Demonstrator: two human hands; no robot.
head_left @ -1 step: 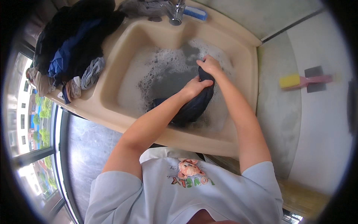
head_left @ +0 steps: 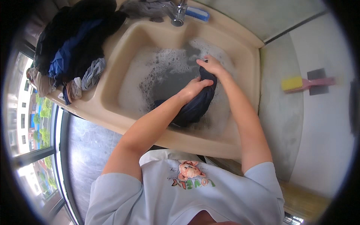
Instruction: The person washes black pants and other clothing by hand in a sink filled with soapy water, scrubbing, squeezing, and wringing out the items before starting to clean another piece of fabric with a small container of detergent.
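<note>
A dark navy wet garment (head_left: pixel 193 109) hangs from both hands over the soapy water (head_left: pixel 170 88), its lower part dipping into the suds near the sink's front wall. My left hand (head_left: pixel 193 89) is closed round its upper part, the thumb lying across the cloth. Just beyond, my right hand (head_left: pixel 212 66) pinches the top end, with the cloth bunched beneath its fingers. Folds of the garment and the left forearm hide part of the left fingers. The beige sink (head_left: pixel 112 80) surrounds all of this.
A heap of dark clothes (head_left: pixel 84 45) with smaller grey and blue pieces lies on the left ledge. A chrome faucet (head_left: pixel 179 17) and a blue-and-white brush (head_left: pixel 197 14) are at the back. A pink brush with yellow bristles (head_left: pixel 313 82) is on the right wall.
</note>
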